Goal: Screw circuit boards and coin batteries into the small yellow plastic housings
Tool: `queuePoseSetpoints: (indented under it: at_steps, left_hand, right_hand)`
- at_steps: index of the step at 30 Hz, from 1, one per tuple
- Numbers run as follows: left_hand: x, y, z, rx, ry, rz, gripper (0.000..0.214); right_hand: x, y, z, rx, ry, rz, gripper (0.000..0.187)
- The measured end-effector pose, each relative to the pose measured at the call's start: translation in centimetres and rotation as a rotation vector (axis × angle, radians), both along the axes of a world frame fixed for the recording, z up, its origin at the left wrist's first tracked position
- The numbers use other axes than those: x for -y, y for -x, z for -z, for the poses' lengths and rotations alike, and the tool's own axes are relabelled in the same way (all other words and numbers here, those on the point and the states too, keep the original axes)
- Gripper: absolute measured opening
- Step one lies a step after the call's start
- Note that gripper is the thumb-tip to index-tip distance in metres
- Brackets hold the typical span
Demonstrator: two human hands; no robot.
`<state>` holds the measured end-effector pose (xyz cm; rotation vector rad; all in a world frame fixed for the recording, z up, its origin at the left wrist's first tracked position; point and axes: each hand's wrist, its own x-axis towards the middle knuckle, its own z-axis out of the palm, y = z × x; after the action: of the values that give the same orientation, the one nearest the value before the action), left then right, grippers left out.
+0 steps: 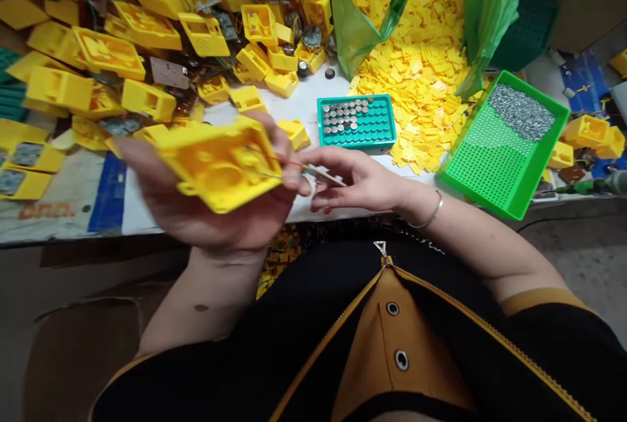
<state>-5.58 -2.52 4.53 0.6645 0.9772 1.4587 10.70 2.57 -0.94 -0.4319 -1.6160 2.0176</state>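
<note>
My left hand (235,226) is wrapped round a yellow plastic housing (218,167), its hollow inside turned toward me. Thin wires, one of them red, run from the housing to a small grey-white part, perhaps a circuit board (323,175). That part is pinched between the fingers of my right hand (360,180), just to the right of the housing. Both hands are raised at the table's front edge, close together. Behind them stands a teal tray (357,143) with round silver pieces, which look like button cells (340,118), in some of its pockets.
Yellow housings (108,56) with wires and boards are heaped at the left and back. A green bag (367,30) spills small yellow plastic pieces (416,69) behind the teal tray. To the right, a green perforated basket (490,167) holds small silver metal parts (522,112).
</note>
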Motion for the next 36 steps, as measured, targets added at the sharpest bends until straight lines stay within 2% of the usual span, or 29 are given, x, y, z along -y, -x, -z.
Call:
queuePoseSetpoints:
  at_steps: [2, 3, 7, 10, 12, 14, 15, 18, 20, 21, 23, 25, 27, 31, 34, 36]
  left_hand:
    - [0.4, -1.3, 1.0, 0.061, -0.031, 0.135, 0.053]
    - [0.5, -1.7, 1.6, 0.082, -0.004, 0.189, 0.055]
    - [1.0, -2.2, 4.2, 0.104, 0.251, 0.331, 0.065]
    - [1.2, -2.7, 5.3, 0.077, 0.363, 0.401, 0.059]
    - [1.3, -3.1, 5.7, 0.04, 0.405, 0.39, 0.053]
    - [1.5, -3.4, 5.8, 0.007, 0.441, 0.366, 0.043]
    - [1.6, -3.5, 5.9, -0.006, 0.458, 0.35, 0.039]
    - [1.9, -3.4, 6.1, -0.018, 0.496, 0.315, 0.033]
    - [2.1, -3.4, 6.2, 0.01, 0.499, 0.296, 0.029]
    - [2.2, -3.3, 6.3, 0.034, 0.495, 0.291, 0.028]
    - [2.2, -3.3, 6.2, 0.088, 0.478, 0.285, 0.03]
    - [2.0, -3.3, 6.0, 0.116, 0.457, 0.301, 0.037]
    - [1.6, -3.3, 5.9, 0.092, 0.418, 0.312, 0.041]
    - [0.8, -3.3, 5.6, -0.07, 0.343, 0.284, 0.05]
    - [1.0, -3.6, 5.7, -0.115, 0.402, 0.324, 0.058]
    - [1.4, -3.7, 5.7, -0.089, 0.464, 0.38, 0.06]
  right_hand:
    - [0.9, -2.4, -0.2, 0.062, 0.089, 0.031, 0.026]
    - [1.4, -3.6, -0.2, 0.098, 0.129, 0.061, 0.025]
    - [3.3, -7.7, 0.7, 0.162, 0.208, 0.246, 0.03]
    - [3.8, -8.8, 1.2, 0.197, 0.3, 0.395, 0.031]
    - [3.5, -8.7, 1.3, 0.224, 0.325, 0.478, 0.031]
    - [3.2, -8.3, 1.5, 0.287, 0.233, 0.5, 0.037]
    - [3.0, -8.1, 1.5, 0.349, 0.134, 0.512, 0.04]
    - [3.0, -7.9, 1.6, 0.687, -0.367, 0.58, 0.03]
    - [3.4, -8.1, 1.6, 0.948, -0.731, 0.56, 0.024]
    - [3.6, -8.3, 1.6, 1.051, -0.866, 0.507, 0.024]
    - [3.8, -8.5, 1.6, 1.174, -1.013, 0.403, 0.025]
    - [3.8, -8.7, 1.6, 1.203, -1.038, 0.373, 0.025]
    - [3.6, -8.7, 1.6, 1.173, -0.998, 0.398, 0.023]
    - [3.3, -8.7, 1.7, 1.114, -0.944, 0.459, 0.022]
    - [3.1, -8.9, 1.5, 1.137, -0.925, 0.404, 0.021]
    - [2.9, -9.1, 1.3, 1.146, -0.856, 0.374, 0.018]
